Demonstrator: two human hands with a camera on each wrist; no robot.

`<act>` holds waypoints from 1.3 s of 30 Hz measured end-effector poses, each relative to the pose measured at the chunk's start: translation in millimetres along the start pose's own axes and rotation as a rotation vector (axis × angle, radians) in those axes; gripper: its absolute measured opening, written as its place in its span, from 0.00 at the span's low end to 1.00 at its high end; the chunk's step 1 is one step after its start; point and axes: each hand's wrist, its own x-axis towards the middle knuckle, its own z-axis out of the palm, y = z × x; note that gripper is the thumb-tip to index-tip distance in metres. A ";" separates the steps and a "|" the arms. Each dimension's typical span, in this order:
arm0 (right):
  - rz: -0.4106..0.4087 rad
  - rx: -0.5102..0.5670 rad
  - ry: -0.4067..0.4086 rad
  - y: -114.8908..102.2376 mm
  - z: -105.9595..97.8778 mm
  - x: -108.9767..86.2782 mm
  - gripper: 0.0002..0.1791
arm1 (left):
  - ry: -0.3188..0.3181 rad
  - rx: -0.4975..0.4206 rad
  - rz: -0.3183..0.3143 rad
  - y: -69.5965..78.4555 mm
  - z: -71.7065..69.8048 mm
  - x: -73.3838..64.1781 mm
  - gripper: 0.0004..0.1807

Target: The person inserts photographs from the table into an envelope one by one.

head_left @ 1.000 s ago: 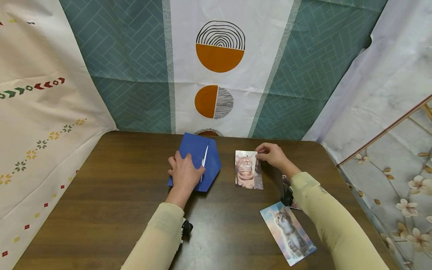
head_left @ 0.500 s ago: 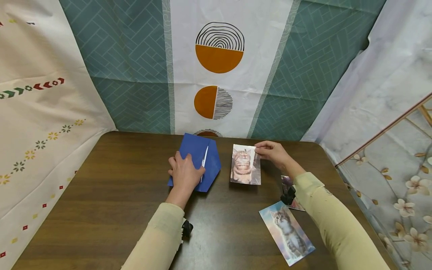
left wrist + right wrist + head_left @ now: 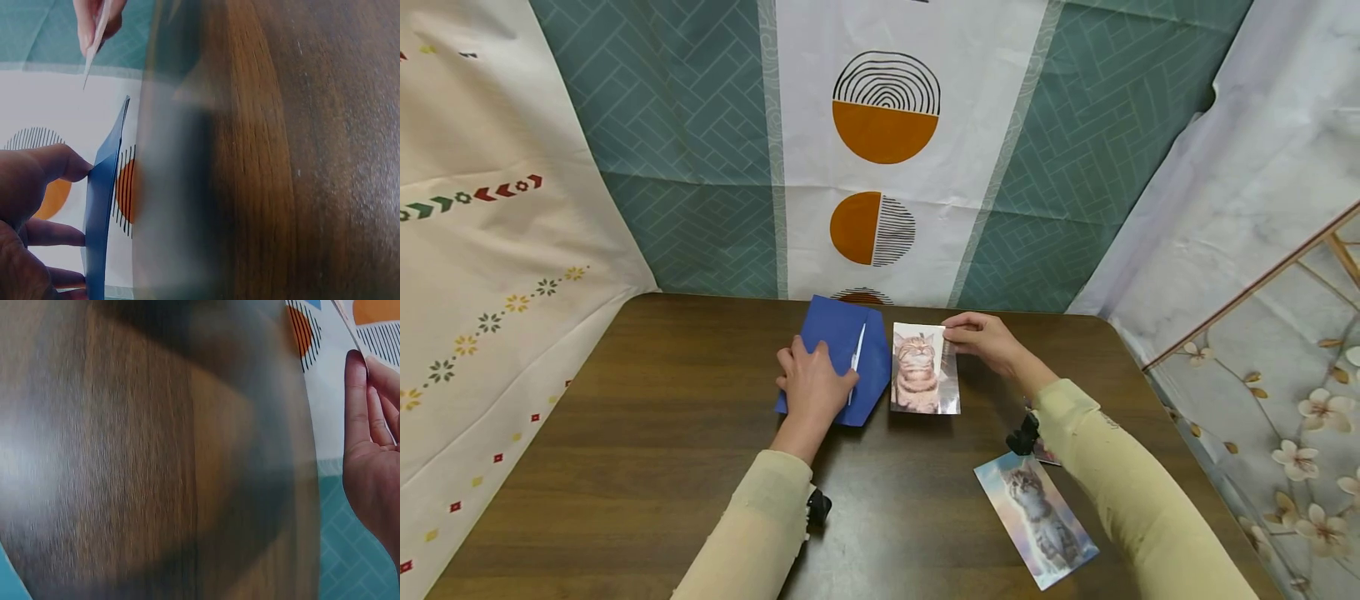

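My left hand (image 3: 816, 387) rests on a blue envelope (image 3: 871, 367) with its fingers spread. In the left wrist view the thumb and fingertips touch one face of the envelope (image 3: 103, 212), seen nearly edge-on. A narrow white sliver (image 3: 858, 350) shows along the envelope's opening beside the thumb. My right hand (image 3: 988, 342) pinches an orange-cat picture card (image 3: 916, 375) by its upper right corner, close to the envelope's right point. In the right wrist view the thumb and fingers of the right hand (image 3: 375, 437) meet at the card's thin edge.
A grey kitten picture card (image 3: 1037, 521) lies at the right front of the brown wooden table (image 3: 647, 467). Another card (image 3: 1047, 455) is mostly hidden under the right forearm. Patterned cloths (image 3: 715, 150) hang behind and at the sides.
The right hand has picked the orange-cat card up by its corner and moved it left, close beside the envelope. The left hand and envelope have stayed nearly in place.
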 end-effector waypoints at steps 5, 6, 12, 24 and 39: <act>-0.007 0.009 -0.022 -1.0 16.2 6.2 0.18 | -0.002 -0.001 0.003 1.9 0.0 -0.9 0.38; -0.009 0.009 -0.027 -1.4 19.3 7.2 0.18 | -0.002 -0.001 0.004 2.2 0.1 -1.0 0.38; -0.007 -0.005 -0.041 -1.9 35.5 14.4 0.15 | -0.007 -0.002 0.005 3.0 0.6 -0.8 0.38; 0.002 -0.056 -0.056 0.7 55.5 26.8 0.14 | 0.013 -0.014 0.023 3.6 -0.7 -1.1 0.39; -0.050 0.037 0.057 -1.5 72.7 34.7 0.13 | -0.010 -0.014 0.030 3.6 1.1 -1.4 0.38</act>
